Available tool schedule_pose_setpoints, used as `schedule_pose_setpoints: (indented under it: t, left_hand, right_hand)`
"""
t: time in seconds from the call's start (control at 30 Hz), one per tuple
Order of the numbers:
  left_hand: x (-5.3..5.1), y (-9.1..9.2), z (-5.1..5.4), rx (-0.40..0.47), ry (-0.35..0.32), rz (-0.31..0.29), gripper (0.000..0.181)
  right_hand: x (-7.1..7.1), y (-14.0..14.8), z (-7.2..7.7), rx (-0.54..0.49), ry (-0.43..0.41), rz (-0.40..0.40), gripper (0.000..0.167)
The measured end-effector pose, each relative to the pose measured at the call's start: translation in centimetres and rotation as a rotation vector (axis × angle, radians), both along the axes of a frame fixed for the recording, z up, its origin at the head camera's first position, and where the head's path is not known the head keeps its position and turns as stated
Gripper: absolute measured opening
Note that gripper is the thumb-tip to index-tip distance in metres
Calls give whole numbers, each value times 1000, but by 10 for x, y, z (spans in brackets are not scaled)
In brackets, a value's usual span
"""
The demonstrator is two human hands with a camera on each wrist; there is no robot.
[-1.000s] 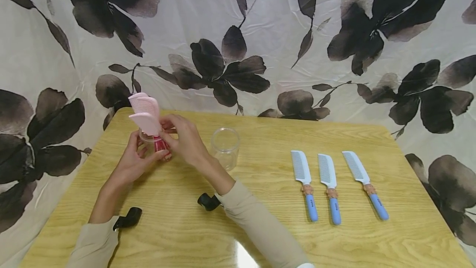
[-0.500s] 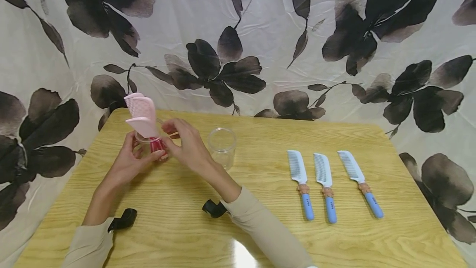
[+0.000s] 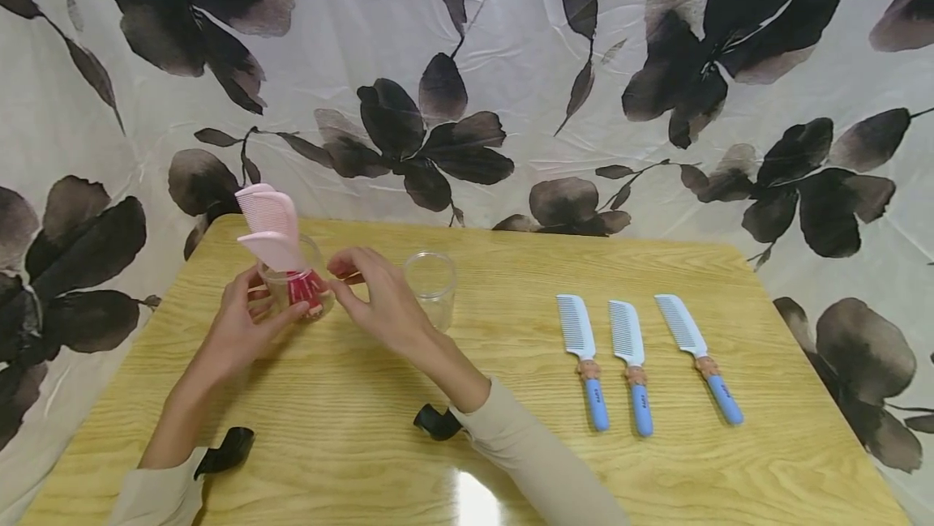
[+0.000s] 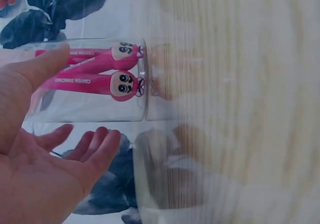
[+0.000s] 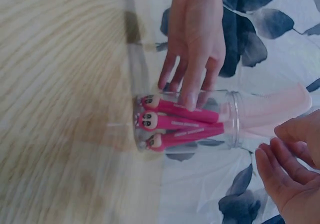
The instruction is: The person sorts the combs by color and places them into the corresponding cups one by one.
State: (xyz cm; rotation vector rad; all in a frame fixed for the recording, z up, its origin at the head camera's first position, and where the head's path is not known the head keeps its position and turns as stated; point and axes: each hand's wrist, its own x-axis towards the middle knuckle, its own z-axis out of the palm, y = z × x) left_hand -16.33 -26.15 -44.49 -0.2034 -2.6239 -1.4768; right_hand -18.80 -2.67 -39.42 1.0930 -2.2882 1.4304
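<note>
At the table's back left stands a clear jar (image 3: pixel 325 303) with pink combs (image 3: pixel 272 246), heads up and leaning left out of its mouth. Three dark pink handles (image 5: pixel 185 126) with small cartoon faces reach down inside it, as the right wrist view shows. My left hand (image 3: pixel 237 323) is at the jar's left side, its thumb in front and fingers loosely spread; in the left wrist view the lower fingers (image 4: pixel 97 146) stand apart from the glass. Beside the jar's rim, on its right, my right hand (image 3: pixel 387 299) hovers with relaxed, slightly bent fingers and holds nothing.
A second clear jar (image 3: pixel 432 275) stands just behind my right hand, with no comb in it. Three light blue combs with darker blue handles lie on the right: the left comb (image 3: pixel 576 327), the middle comb (image 3: pixel 627 335) and the right comb (image 3: pixel 682 327). A floral cloth (image 3: pixel 540 104) hangs behind the table (image 3: pixel 365 453).
My right hand has drawn back rightward from the combs and jar rim. The left hand's fingers have loosened and shifted slightly down the jar. The pink combs stay in the jar.
</note>
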Motion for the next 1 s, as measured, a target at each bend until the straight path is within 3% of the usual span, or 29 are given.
schedule_pose_setpoints:
  t: [0.23,0.63,1.0]
  left_hand:
    - [14,-3,-1,-78,-44,15,80]
    - [36,12,3,-99,-173,46,72]
    - [46,38,4,-34,-121,-43,53]
  right_hand:
    - [8,9,-5,-19,25,31,13]
    - [24,29,-11,0,37,53,8]
    - [37,53,-14,15,44,37,9]
